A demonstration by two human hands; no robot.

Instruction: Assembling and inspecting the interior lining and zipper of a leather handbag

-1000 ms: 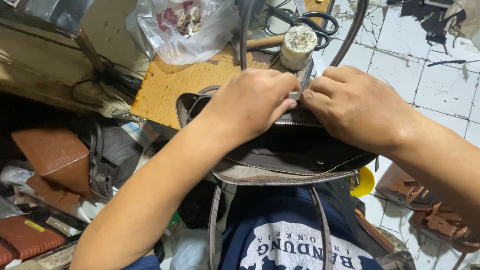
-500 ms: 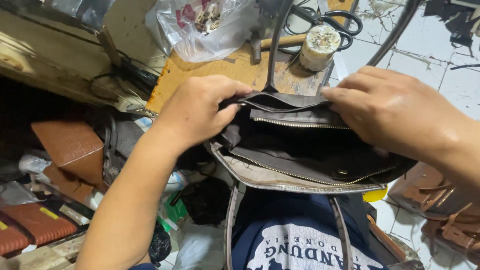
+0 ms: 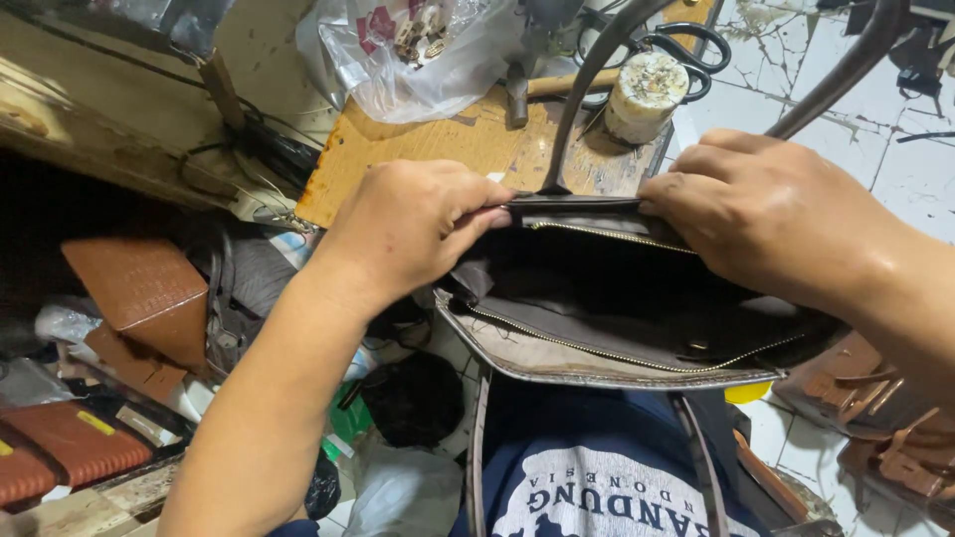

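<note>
Both hands grip the far top edge of an open grey-brown handbag (image 3: 607,328) that sits on the person's lap, just nearer than the bench (image 3: 448,149). Left hand (image 3: 413,224) pinches the edge at its left end, fingers curled over the rim. Right hand (image 3: 766,214) pinches the same edge at the right end, thumb tucked inside. Bag mouth gapes between and below the hands, dark lining visible, brass zipper teeth (image 3: 617,353) running along the near rim. Two stiff handle straps (image 3: 587,89) arch up beyond the hands, one between them, one past the right hand.

Little free room: orange wooden bench top just beyond the knuckles, crowded. On it a pale cylinder-shaped roll (image 3: 647,94) beyond the right hand, black scissors (image 3: 686,55) behind that, a hammer (image 3: 527,85) and a crinkled clear plastic bag (image 3: 418,55) of small parts beyond the left hand. Left of the left forearm: brown textured leather pieces (image 3: 139,293), stacked, plus cluttered scraps. Right of the right wrist: tan leather straps (image 3: 875,418) on white cracked floor tiles (image 3: 925,149).
</note>
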